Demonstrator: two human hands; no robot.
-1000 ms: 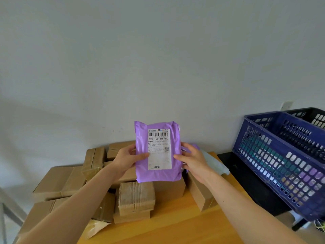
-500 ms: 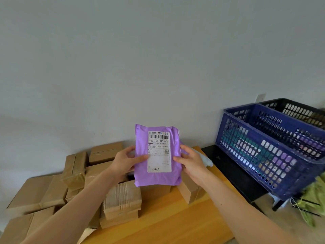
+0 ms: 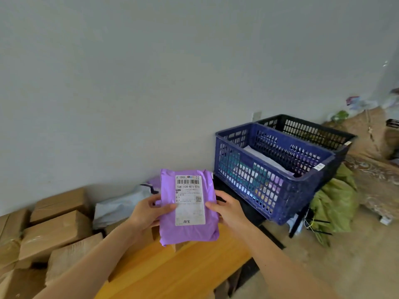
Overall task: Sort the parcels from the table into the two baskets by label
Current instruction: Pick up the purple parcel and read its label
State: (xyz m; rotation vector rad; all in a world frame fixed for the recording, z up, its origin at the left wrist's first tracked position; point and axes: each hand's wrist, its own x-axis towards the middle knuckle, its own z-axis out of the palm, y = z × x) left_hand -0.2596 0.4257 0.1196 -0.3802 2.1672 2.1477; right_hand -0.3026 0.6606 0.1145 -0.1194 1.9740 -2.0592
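Pinching purple parcel (image 3: 188, 225) at its side edges with left hand (image 3: 148, 213) and right hand (image 3: 229, 212); reading label (image 3: 190, 199), thumbs off print; choosing blue basket (image 3: 254, 182) or black basket (image 3: 313, 131) accordingly.

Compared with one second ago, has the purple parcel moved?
Yes. The parcel has moved right, toward the blue basket: the gap seen between them earlier has closed. The left hand and right hand hold its sides.

A bare parcel storeroom: cardboard boxes (image 3: 54, 228) heaped at eight o'clock, blue basket (image 3: 259, 190) and black basket (image 3: 306, 128) at three.
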